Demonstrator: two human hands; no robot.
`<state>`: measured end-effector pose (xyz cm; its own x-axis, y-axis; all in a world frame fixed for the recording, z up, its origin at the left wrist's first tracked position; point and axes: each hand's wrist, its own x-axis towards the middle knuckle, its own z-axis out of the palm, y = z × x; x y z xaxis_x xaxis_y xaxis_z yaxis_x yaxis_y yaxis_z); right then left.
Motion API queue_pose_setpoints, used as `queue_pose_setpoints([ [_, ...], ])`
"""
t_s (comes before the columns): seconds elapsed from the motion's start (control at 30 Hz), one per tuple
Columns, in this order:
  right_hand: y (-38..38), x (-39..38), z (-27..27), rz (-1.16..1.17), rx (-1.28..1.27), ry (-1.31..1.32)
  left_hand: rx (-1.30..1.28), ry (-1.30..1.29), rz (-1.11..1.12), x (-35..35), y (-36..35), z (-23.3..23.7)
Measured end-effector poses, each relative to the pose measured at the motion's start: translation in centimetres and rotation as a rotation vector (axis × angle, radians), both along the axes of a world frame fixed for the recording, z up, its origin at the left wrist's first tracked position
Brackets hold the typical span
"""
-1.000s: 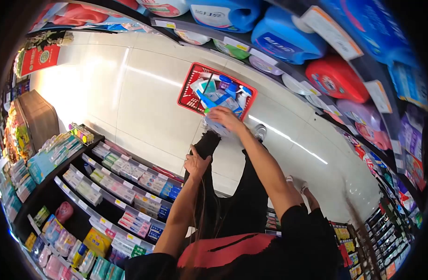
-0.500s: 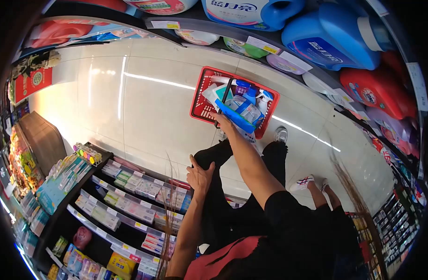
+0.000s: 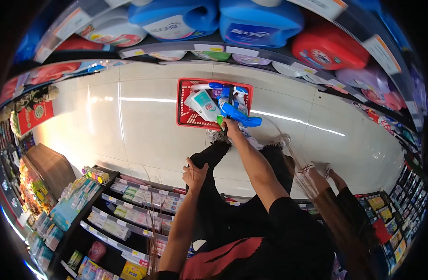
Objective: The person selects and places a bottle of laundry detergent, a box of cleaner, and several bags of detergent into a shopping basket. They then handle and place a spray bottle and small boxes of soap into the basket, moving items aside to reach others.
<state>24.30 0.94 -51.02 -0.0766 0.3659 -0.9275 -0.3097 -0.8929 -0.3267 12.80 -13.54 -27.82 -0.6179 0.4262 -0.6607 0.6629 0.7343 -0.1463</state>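
**Aisle floor, basket part-filled, one hand at its near rim**

Far left, low: shelves of small boxed goods [image 3: 130, 205] in rows with price strips, well apart from both hands. Nothing there is being touched.

Left hand [image 3: 194, 173]: open, palm flat on the knee of the black trouser leg [image 3: 214, 196], thumb spread. It holds nothing.

Centre: the red basket [image 3: 182, 109] stands on the pale tiled floor [image 3: 130, 121], just ahead of the person's feet. It already holds several items: a white bottle with a teal label [image 3: 202, 103] lying tilted, spray bottles [image 3: 237, 91] at the far side, and a blue pack [image 3: 242, 119] at the near right corner, partly over the rim. The black handle [image 3: 230, 95] runs across the load.

Right hand [image 3: 231, 125]: arm stretched down, fingers curled shut at the basket's near rim, touching the blue pack. Whether the grip is on that pack or on the end of the handle I cannot tell, as the lens shrinks it too far.

Judgement: the loading looks well along, with the basket about half full, on the floor and not lifted. The blue pack does not look fully settled inside.

Right and above: blue detergent jugs [image 3: 260, 23] and a red one [image 3: 328, 46] on the shelf. A white shoe [image 3: 316, 167] stands near, possibly another person's.
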Motion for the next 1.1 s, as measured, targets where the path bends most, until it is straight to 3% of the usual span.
queue_pose_setpoints([
  [0.07, 0.3, 0.6, -0.8, 0.090, 0.037, -0.073, 0.009, 0.020, -0.012, 1.2, 0.2, 0.1],
  [0.17, 0.4, 5.0, 0.0, 0.031, 0.048, 0.057, -0.002, 0.044, -0.036, 3.7, -0.5, 0.8],
  [0.5, 1.8, 21.2, -0.2, -0.018, 0.169, -0.086, -0.069, 0.122, -0.195, 10.9, 0.1, 0.8],
  [0.77, 1.8, 42.8, -3.2, 0.065, 0.234, -0.304, -0.129, 0.144, -0.314, 15.8, 2.7, -0.5],
  [0.83, 2.4, 48.3, 0.5, 0.064, 0.190, -0.407, -0.131, 0.180, -0.367, 16.0, 2.4, -2.1],
  [0.87, -0.2, 51.5, -6.7, -0.062, 0.370, -0.384, -0.206, 0.068, -0.355, 16.0, 3.3, -2.8],
  [0.9, 0.6, 54.2, -3.8, -0.209, 0.313, -0.390, -0.202, 0.050, -0.335, 18.2, 4.9, -1.4],
  [0.93, 0.6, 57.6, -3.3, -0.019, 0.461, -0.527, -0.121, 0.152, -0.375, 18.6, 4.5, -2.6],
  [0.97, 0.5, 61.0, -2.8, 0.151, 0.603, -0.690, -0.222, 0.096, -0.275, 20.6, 6.5, -1.1],
  [1.0, 0.0, 63.9, -5.6, 0.261, 0.556, -0.823, -0.198, 0.019, -0.258, 21.9, 7.5, -0.5],
  [1.03, 0.1, 66.7, -9.2, 0.135, 0.237, -0.805, -0.060, 0.076, -0.420, 20.5, 6.0, -3.4],
  [1.07, 1.1, 68.9, -6.8, 0.187, 0.219, -0.980, 0.080, 0.141, -0.571, 19.8, 5.5, -6.6],
  [1.1, 2.2, 71.0, -3.9, 0.235, 0.192, -1.156, 0.026, 0.098, -0.526, 22.7, 8.1, -5.7],
])
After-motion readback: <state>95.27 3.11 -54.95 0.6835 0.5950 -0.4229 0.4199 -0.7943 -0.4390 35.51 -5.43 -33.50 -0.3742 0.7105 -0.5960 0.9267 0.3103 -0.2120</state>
